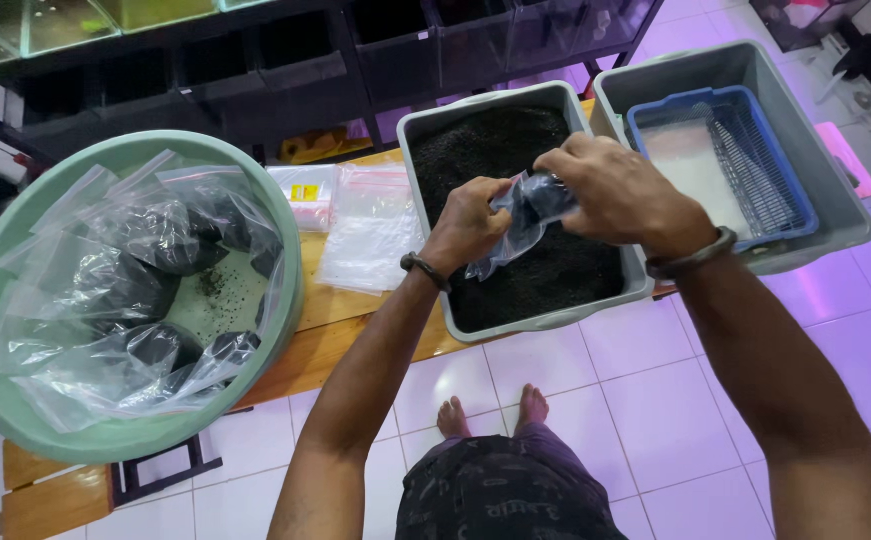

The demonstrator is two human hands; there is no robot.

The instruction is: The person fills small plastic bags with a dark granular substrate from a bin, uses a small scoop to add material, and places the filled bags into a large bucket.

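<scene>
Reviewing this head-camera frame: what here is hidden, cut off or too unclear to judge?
- Small clear bag: both the left hand and the right hand cover its mouth, so open or sealed cannot be told.
- Green basin: the left picture edge cuts off its rim.
- Filled bags in the basin: they overlap, so no count.
- Blue basket: the pale contents are blurred.
- Dark shelves at the top: too dim.
</scene>
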